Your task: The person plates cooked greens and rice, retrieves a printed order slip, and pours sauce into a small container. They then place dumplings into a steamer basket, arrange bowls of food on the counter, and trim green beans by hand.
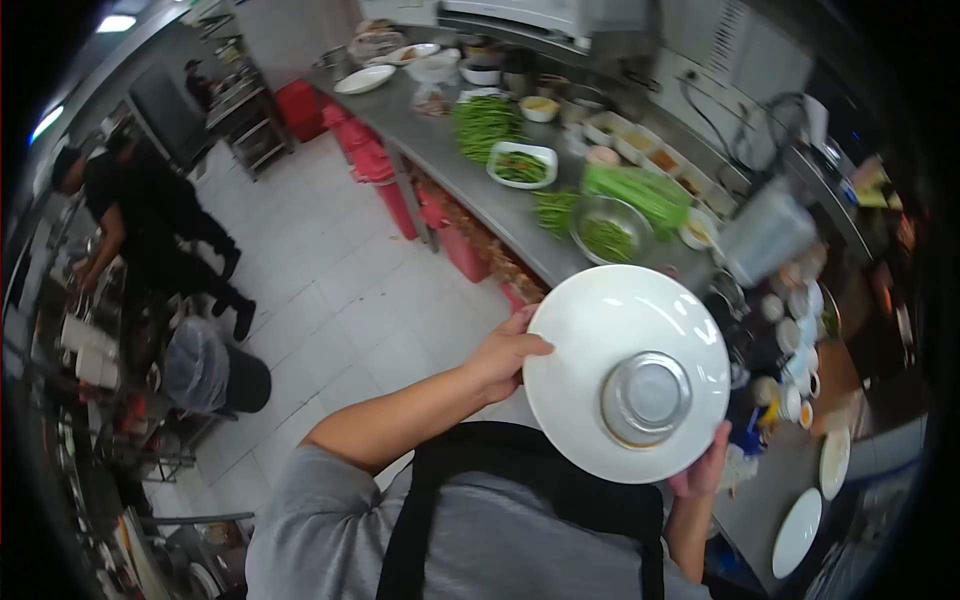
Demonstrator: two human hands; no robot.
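A large round white plate [570, 400] is held in front of my chest between both hands. An upturned metal bowl or mould [650, 395] stands on it, right of the middle; what is under it is hidden. My left hand [505, 358] grips the plate's left rim, thumb on top and fingers underneath. At the lower right rim, my right hand [704, 466] clasps the plate, its fingers partly hidden beneath. Just beyond the plate, a metal bowl of cut green beans [607, 240] sits on the steel counter [440, 150].
Along the counter lie a pile of green beans [487, 128], a square white dish [523, 166] and several ingredient tubs [640, 147]. White plates [797, 533] rest at lower right. People in dark clothes [140, 215] work at left, near a lined bin [215, 370]. Red bins [365, 160] stand below the counter.
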